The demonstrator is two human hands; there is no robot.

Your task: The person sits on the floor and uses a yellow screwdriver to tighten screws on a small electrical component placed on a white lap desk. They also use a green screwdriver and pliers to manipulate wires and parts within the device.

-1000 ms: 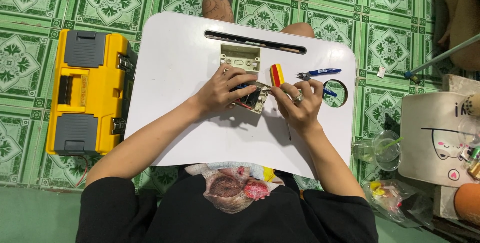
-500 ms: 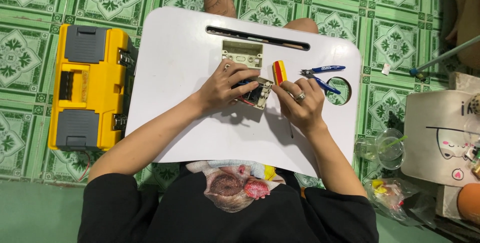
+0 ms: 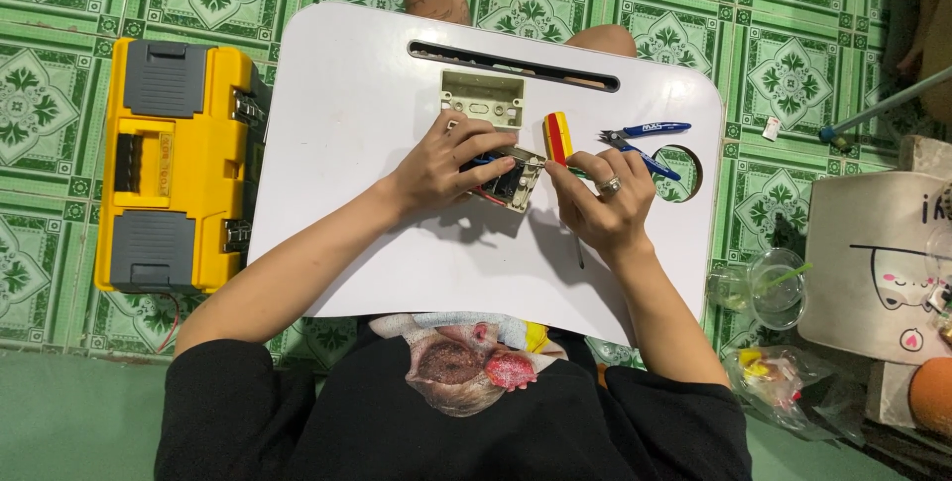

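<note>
**Desk:** Step in hand?

**Field:** Seemingly mid-repair on a small beige module (image 3: 512, 181), wiring side up. Held just above the white table (image 3: 337, 94), near its middle, between both hands. Left hand (image 3: 436, 172) clamped around the module's left end, fingers (image 3: 476, 136) curled over the top. Right hand (image 3: 607, 205) closed, ringed, fingertips pinched against the module's right edge. Too small to tell what, if anything, sits in that pinch.

**Desk:** Demands of any further move?

**Field:** By the look of it, a steady left grip and fine fingertip work on the right. Red and blue wires crowded inside, little room to spare. Tools within easy reach: red-and-yellow screwdriver (image 3: 557, 134) lying just above the right hand, blue-handled cutters (image 3: 647, 142) beside it.

**Desk:** Materials, shapes?

**Field:** Module of hard moulded plastic, boxy, dull cream. Matching beige cover (image 3: 483, 99) lying apart, nearer the table's long slot, rectangular with rounded openings. Table smooth, glossy, round-cornered, with a circular cut-out at the right. Thin dark shaft (image 3: 579, 251) showing below the right hand, possibly the screwdriver's. Unclear.

**Desk:** Surroundings?

**Field:** Yellow toolbox (image 3: 178, 164) with grey latches at the left, on a green patterned tile floor (image 3: 793, 64). Clear plastic cup (image 3: 778, 288) at the right.
</note>
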